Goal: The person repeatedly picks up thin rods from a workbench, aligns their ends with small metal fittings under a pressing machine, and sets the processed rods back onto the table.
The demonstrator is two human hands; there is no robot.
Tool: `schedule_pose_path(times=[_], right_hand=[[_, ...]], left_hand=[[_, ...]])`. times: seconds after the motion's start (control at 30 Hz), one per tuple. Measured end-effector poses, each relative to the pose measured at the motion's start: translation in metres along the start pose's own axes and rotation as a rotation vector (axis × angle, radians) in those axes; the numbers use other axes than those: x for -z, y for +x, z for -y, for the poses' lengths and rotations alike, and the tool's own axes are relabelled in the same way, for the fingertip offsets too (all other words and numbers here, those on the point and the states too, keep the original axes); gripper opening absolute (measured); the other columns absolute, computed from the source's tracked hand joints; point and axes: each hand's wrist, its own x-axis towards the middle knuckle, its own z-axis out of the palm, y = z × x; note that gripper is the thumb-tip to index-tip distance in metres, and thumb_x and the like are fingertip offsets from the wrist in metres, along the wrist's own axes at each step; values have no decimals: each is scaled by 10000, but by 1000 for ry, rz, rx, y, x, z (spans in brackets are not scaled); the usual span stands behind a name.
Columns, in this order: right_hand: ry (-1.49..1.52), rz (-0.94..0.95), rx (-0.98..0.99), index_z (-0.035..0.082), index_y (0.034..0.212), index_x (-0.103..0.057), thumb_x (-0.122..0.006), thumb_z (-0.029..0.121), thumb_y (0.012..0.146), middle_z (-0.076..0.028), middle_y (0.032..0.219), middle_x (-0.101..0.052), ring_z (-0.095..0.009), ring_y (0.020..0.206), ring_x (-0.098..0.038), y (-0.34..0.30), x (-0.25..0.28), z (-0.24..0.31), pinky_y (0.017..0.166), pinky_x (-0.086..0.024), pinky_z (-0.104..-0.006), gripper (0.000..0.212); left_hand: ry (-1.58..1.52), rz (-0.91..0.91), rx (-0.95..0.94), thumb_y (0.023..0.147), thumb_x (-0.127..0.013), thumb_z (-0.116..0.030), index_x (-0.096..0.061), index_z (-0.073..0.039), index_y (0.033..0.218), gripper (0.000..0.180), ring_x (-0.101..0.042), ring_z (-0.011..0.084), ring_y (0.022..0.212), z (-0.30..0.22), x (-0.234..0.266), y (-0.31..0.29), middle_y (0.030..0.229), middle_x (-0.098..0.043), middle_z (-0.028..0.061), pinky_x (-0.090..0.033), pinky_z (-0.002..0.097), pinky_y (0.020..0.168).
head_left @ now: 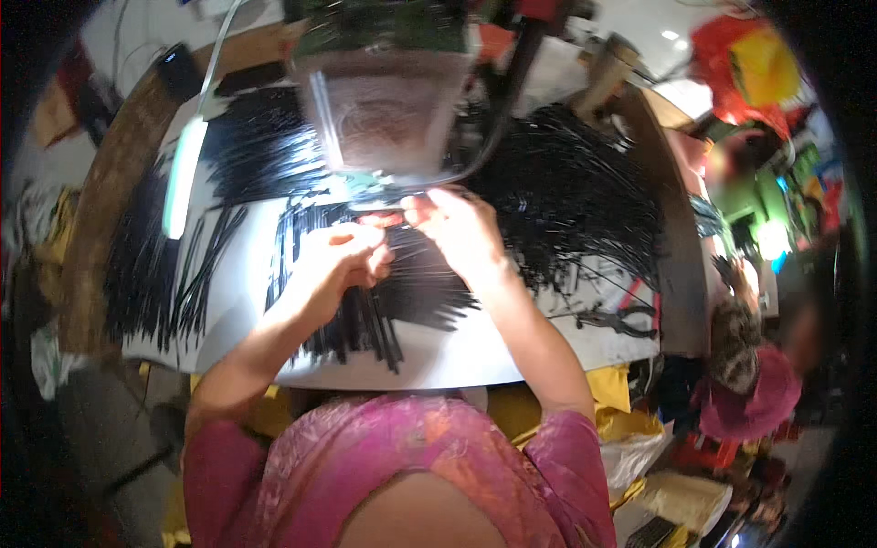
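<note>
My left hand (343, 260) is at the middle of the white table (438, 352), its thumb and fingers pressed together. What it pinches is too small and blurred to name. Just to its right and a little farther off, my right hand (457, 233) has its fingertips drawn together under the lower edge of a machine (384, 110). Whatever lies between those fingertips is lost in glare. A small reddish patch shows between the two hands. Below my left hand lies a bundle of thin black cables (375, 324), and more black strands spread beneath my right wrist.
Black cables lie in heaps at the back left (256, 151), left edge (142, 265) and right (575, 201). A lit lamp tube (185, 178) hangs at left. Pliers (621, 320) rest at the right front. A person in a magenta top (749, 393) sits beyond the table's right side.
</note>
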Motion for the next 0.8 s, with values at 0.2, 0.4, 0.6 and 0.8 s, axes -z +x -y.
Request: schedule_pose_path(times=[0.2,0.4,0.6,0.8], right_hand=[[-14,-37,38,-74,988,-510,-469,50,866,-191,946,-582,-271,859,-605,6,-6,3,778,-515,-371,179],[-5,0,68,-67,1016,-505,-470,78,874,-183,970,-580,-269,870,-603,10,-3,3,796,-508,-375,207],[-6,-44,57,-75,1036,-493,-450,80,886,-190,990,-571,-275,898,-596,11,-5,-2,817,-499,-385,220],[48,-87,77,-109,973,-503,-452,24,862,-247,972,-577,-327,882,-608,6,-8,-4,786,-521,-414,180]], left_hand=[[-378,-134,34,847,-563,-235,-571,-69,913,178,-549,124,592,-13,15,42,713,-600,41,-454,250,550],[-331,-187,-47,860,-535,-171,-553,-38,840,135,-519,128,490,-20,7,53,662,-591,59,-428,221,467],[-333,-210,-55,857,-546,-166,-560,-31,835,137,-532,120,505,-17,10,55,664,-601,63,-437,222,471],[-337,-233,-76,839,-582,-178,-571,-34,824,145,-555,136,544,-11,7,53,678,-608,70,-456,243,500]])
